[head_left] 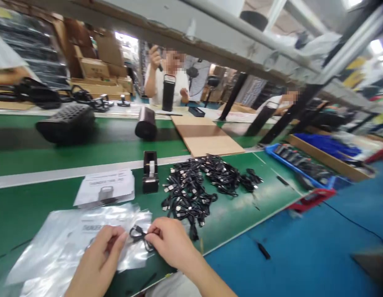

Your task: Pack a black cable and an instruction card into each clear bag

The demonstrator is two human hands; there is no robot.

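My right hand (174,243) pinches a small coiled black USB cable (137,234) above a clear plastic bag (134,260). To its left, my left hand (103,258) has thumb and forefinger pressed together at the bag's edge. More clear bags (49,239) lie flat under and left of my left hand, with printed paper showing through. Just beyond them is a stack of printed leaflets (109,185). A heap of coiled black cables (191,189) spreads over the green bench right of my hands.
A black tape dispenser (150,173) stands behind the bags. Farther back are a dark speaker-like device (67,123), a dark cylinder (146,123) and a wooden board (210,138). A blue tray (298,165) sits at right. A co-worker (157,78) is across the bench, under an overhead beam.
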